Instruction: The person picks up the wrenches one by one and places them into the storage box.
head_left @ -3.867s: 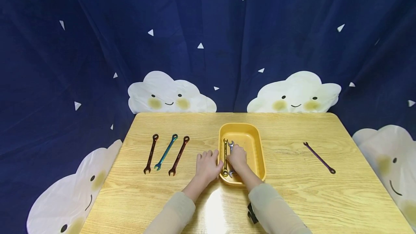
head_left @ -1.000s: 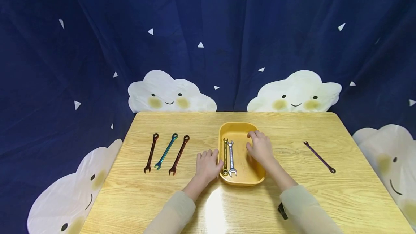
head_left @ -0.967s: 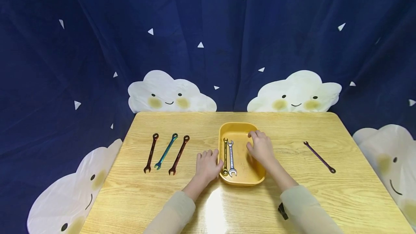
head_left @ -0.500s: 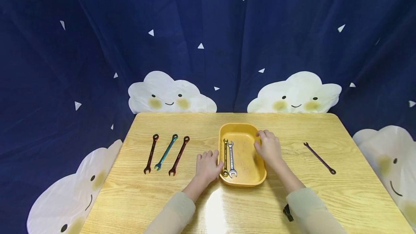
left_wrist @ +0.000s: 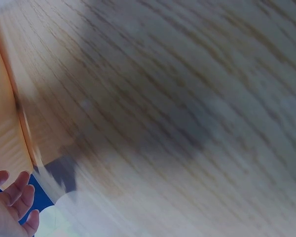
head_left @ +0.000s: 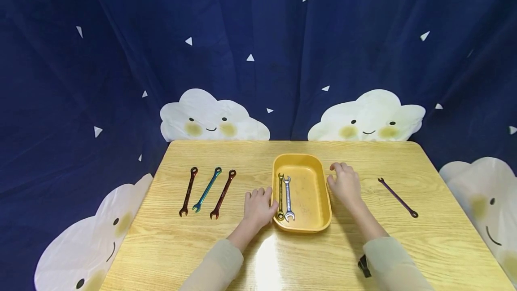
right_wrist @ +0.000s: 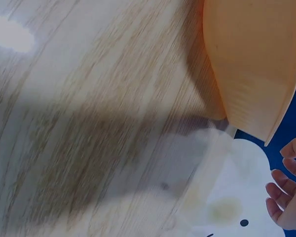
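Right hand (head_left: 346, 186) moved off tray (head_left: 307, 228) to centre-right of frame, fingers loose, empty; left hand (head_left: 257, 209), relaxed, at tray rim, centre.

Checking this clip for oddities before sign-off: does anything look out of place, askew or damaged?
Nothing looks spilled or damaged. Mildly odd, perhaps: the purple wrench lies alone right of the tray, slanting the opposite way to the blue wrench on the left.
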A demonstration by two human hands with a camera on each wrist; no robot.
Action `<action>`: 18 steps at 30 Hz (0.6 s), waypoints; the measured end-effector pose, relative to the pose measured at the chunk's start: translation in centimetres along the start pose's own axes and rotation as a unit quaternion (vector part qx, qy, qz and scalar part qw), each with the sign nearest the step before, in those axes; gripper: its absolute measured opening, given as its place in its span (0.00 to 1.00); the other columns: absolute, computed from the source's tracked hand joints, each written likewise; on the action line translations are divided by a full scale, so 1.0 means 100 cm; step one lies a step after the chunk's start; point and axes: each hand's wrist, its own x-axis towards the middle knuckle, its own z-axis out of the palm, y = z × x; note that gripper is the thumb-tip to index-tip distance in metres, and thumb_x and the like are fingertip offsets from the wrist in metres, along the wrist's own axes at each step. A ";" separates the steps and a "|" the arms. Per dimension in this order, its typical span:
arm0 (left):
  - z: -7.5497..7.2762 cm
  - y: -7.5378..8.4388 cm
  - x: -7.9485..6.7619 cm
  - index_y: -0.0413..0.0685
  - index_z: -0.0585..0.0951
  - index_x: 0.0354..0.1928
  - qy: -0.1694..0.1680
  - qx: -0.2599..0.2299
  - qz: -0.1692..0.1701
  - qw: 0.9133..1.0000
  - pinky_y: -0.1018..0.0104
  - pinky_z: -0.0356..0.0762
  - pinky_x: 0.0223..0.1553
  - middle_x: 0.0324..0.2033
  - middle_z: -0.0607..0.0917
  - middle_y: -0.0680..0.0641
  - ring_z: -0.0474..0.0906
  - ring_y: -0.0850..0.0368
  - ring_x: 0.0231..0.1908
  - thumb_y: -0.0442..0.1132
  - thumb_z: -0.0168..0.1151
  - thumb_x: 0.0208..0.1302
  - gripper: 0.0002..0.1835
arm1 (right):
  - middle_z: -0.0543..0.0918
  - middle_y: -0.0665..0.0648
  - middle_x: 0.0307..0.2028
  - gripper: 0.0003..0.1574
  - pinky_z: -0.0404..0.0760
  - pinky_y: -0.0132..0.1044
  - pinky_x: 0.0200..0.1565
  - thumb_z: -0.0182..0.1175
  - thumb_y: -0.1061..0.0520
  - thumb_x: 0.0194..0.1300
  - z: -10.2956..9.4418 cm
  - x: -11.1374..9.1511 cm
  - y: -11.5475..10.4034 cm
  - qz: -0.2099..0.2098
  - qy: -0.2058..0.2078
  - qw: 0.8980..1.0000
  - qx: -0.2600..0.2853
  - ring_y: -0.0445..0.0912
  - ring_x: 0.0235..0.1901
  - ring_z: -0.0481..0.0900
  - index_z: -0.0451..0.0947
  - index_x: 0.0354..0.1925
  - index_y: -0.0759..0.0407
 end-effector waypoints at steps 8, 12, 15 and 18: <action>0.000 0.000 0.000 0.53 0.72 0.45 0.006 -0.001 0.000 1.000 0.53 0.63 0.45 0.38 0.77 0.48 0.71 0.51 0.38 0.54 0.45 0.61 0.17 | 0.78 0.68 0.38 0.13 0.68 0.57 0.38 0.56 0.62 0.53 -0.003 -0.003 0.015 0.020 0.001 1.000 -0.004 0.63 0.38 0.74 0.75 0.38 0.67; -0.001 0.001 0.000 0.52 0.72 0.45 0.005 0.001 0.002 1.000 0.53 0.64 0.44 0.37 0.77 0.48 0.71 0.51 0.38 0.54 0.45 0.61 0.18 | 0.77 0.69 0.38 0.13 0.68 0.57 0.37 0.56 0.63 0.53 -0.005 -0.004 0.021 0.027 0.006 1.000 -0.010 0.64 0.38 0.73 0.74 0.38 0.67; -0.001 0.001 0.000 0.52 0.72 0.46 0.004 -0.002 0.001 1.000 0.53 0.64 0.45 0.38 0.77 0.47 0.71 0.50 0.39 0.54 0.45 0.61 0.18 | 0.77 0.69 0.38 0.13 0.68 0.57 0.37 0.56 0.63 0.53 -0.008 -0.006 0.026 0.033 0.007 0.999 -0.013 0.64 0.38 0.73 0.74 0.39 0.68; -0.001 0.001 -0.001 0.52 0.72 0.46 0.003 -0.005 -0.001 1.000 0.52 0.63 0.46 0.39 0.77 0.47 0.72 0.50 0.39 0.54 0.45 0.61 0.18 | 0.77 0.69 0.37 0.13 0.68 0.57 0.36 0.56 0.63 0.53 -0.010 -0.007 0.031 0.039 0.011 0.999 -0.016 0.64 0.37 0.72 0.74 0.39 0.68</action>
